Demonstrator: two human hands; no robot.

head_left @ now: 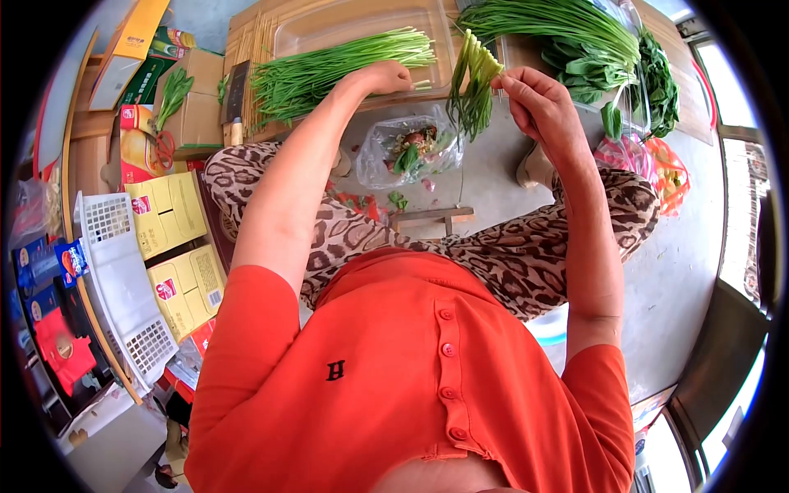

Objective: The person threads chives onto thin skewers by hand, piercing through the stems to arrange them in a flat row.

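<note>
My right hand (538, 103) pinches one end of a small bunch of garlic chives (474, 86). Their pale stem ends line up in a slanting row at the top, and the green leaves dangle below. Whether a stick runs through them I cannot tell. My left hand (380, 78) is closed at the near edge of a large pile of garlic chives (329, 70), with pale stem tips just beyond its fingers. What those fingers grip, if anything, is hidden. The pile lies in and over a clear plastic tray (362, 20).
Thin bamboo skewers (251, 49) and a cleaver (236, 94) lie at left. More long chives (567, 25) and leafy greens (588, 70) are at right. A plastic bag with scraps (378, 156) lies on the floor. Cartons (168, 214) and a white basket (123, 279) stand left.
</note>
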